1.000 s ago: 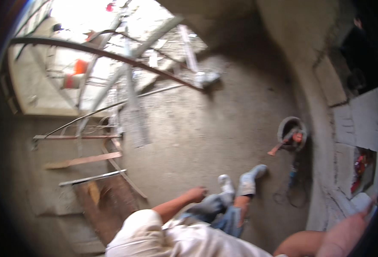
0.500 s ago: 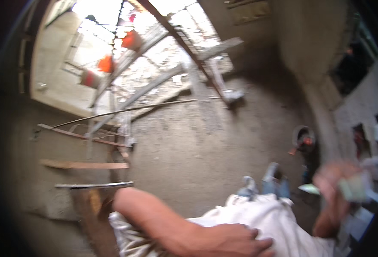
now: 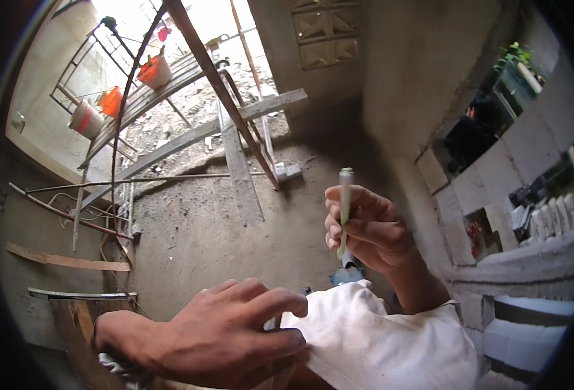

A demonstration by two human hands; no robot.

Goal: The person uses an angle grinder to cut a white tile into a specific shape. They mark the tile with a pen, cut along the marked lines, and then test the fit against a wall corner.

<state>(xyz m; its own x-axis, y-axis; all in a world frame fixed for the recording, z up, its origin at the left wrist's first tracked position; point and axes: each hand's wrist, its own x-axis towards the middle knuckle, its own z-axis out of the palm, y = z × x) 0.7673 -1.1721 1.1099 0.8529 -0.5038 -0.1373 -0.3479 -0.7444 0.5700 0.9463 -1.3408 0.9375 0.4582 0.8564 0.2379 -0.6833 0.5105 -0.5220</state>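
Observation:
In front of me my right hand (image 3: 371, 227) is closed round a slim, pale green pen-like stick (image 3: 344, 208). The stick stands nearly upright, its clear whitish upper end above the fingers. Lower and to the left, my left hand (image 3: 235, 331) hangs before my white shirt (image 3: 378, 331), back of the hand up and fingers curled. A narrow greyish strip (image 3: 272, 322) shows between its forefinger and thumb; what it is I cannot make out. The palm and the other fingertips are hidden.
Wooden planks (image 3: 238, 169) and poles lean across the rough floor (image 3: 189, 253). On a scaffold plank at upper left stand buckets (image 3: 155, 71), some with orange in them. A wall ledge (image 3: 527, 260) on the right bears clutter; a wooden board (image 3: 72, 338) is at lower left.
My right hand has come from the far right to the middle with the green stick. My left hand has shifted left and up off the shirt. The view has turned rightward.

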